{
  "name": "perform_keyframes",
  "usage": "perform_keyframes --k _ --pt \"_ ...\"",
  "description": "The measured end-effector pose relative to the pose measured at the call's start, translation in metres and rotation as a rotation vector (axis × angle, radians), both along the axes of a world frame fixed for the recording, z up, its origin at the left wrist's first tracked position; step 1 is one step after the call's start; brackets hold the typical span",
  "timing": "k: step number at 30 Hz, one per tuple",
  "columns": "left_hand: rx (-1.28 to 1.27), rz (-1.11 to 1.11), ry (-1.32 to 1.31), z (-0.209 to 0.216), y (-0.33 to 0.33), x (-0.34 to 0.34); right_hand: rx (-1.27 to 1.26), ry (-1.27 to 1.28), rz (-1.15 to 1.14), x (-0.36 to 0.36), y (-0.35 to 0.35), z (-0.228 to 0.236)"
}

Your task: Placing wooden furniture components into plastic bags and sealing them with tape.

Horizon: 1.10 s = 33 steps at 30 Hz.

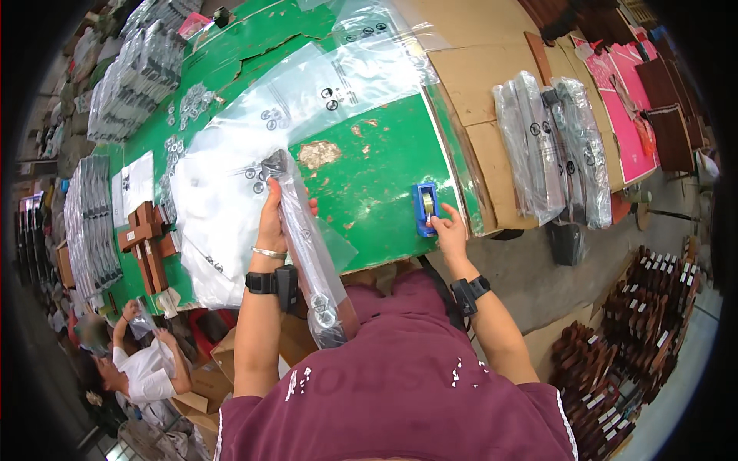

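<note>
My left hand [270,215] is closed around a long, narrow item in a clear plastic bag [306,238]. The bag's top end is bunched near a dark tip, and its lower end reaches my shirt. At the table's near right edge sits a blue tape dispenser [424,207] with a roll of clear tape [428,201]. My right hand [449,227] is at the dispenser's near end, thumb and fingers on the tape's end; the strip itself is too small to make out.
Clear plastic bags [223,192] cover much of the green table [369,177]. Brown wooden pieces [146,246] and stacks of wrapped items [88,223] stand left. More wrapped items [538,146] lie right on cardboard [480,138]. Another person [150,361] works at lower left. Wooden parts [615,353] fill racks at lower right.
</note>
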State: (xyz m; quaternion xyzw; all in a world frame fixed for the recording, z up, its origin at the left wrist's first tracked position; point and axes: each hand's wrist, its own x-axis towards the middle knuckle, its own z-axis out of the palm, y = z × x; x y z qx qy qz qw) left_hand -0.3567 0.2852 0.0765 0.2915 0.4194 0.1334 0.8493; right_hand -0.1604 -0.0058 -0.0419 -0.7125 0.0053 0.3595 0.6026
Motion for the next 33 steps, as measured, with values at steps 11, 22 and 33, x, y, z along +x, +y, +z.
perform_keyframes --k 11,22,33 --pt "-0.041 -0.145 0.060 -0.012 0.002 0.028 -0.641 -0.686 0.332 0.005 0.036 0.030" --pt "0.000 -0.223 0.155 -0.016 0.018 0.049 -0.746 -0.649 0.258 0.001 0.045 0.029" --pt "-0.014 -0.366 0.111 -0.026 0.025 0.088 -0.539 -0.173 -0.105 -0.029 -0.002 0.025"
